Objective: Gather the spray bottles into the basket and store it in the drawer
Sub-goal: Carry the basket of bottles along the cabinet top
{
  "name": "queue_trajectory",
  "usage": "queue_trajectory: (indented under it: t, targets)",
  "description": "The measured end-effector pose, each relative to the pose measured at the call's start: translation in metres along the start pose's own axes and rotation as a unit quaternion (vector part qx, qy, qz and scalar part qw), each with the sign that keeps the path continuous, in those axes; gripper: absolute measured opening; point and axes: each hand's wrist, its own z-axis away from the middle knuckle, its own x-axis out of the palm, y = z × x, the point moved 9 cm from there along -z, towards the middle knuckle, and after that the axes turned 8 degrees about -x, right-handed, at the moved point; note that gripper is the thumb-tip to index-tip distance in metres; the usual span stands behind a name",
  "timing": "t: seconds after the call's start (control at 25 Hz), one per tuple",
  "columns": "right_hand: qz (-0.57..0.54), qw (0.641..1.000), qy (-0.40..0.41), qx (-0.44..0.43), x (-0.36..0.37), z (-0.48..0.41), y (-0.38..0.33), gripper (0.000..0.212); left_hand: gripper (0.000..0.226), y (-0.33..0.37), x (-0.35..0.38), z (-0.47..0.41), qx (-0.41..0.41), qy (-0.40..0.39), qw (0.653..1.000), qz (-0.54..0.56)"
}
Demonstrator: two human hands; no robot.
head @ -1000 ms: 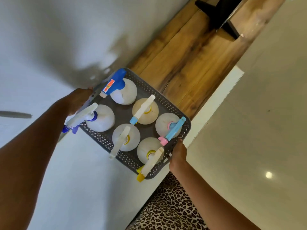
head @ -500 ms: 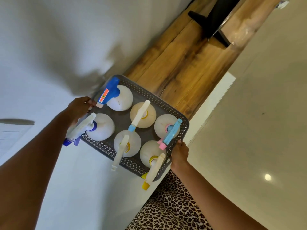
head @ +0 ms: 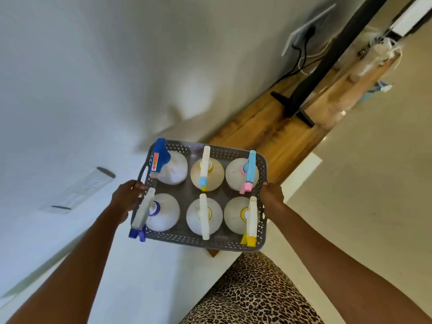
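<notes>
A grey perforated basket [head: 190, 238] hangs in the air between my two hands. Several pale spray bottles stand upright in it in two rows. One has a dark blue trigger head [head: 159, 157], one a light blue and pink head [head: 249, 171], one a yellow-tipped head [head: 251, 220]. My left hand [head: 127, 195] grips the basket's left rim by the handle. My right hand [head: 271, 195] grips the right rim. No drawer shows in this view.
A wooden cabinet top [head: 264, 129] lies beyond the basket, with a black TV stand foot [head: 294, 106] and cables on it. A white wall with a switch plate [head: 77, 190] is on the left. Pale floor tiles [head: 364, 206] spread to the right. Leopard-print clothing [head: 252, 293] is below.
The basket has turned square to me and risen in view. My head has tilted up, so more of the cabinet top, TV stand and wall outlet shows. Both hands keep their grip.
</notes>
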Motion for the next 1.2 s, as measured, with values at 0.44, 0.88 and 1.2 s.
queue_trajectory:
  t: [0.44, 0.88, 1.2]
  targets:
    - [0.051, 0.967, -0.161, -0.190, 0.023, 0.105, -0.126, 0.031, 0.017, -0.089, -0.102, 0.167, -0.068, 0.098, 0.977, 0.178]
    - [0.142, 0.919, -0.243, -0.276, 0.098, 0.239, -0.116, 0.023, 0.015, -0.228, -0.181, 0.265, -0.138, 0.180, 0.936, 0.270]
    - [0.153, 0.932, -0.215, -0.249, 0.187, 0.265, -0.035, 0.028, 0.024, -0.354, -0.189, 0.219, -0.189, 0.169, 0.936, 0.246]
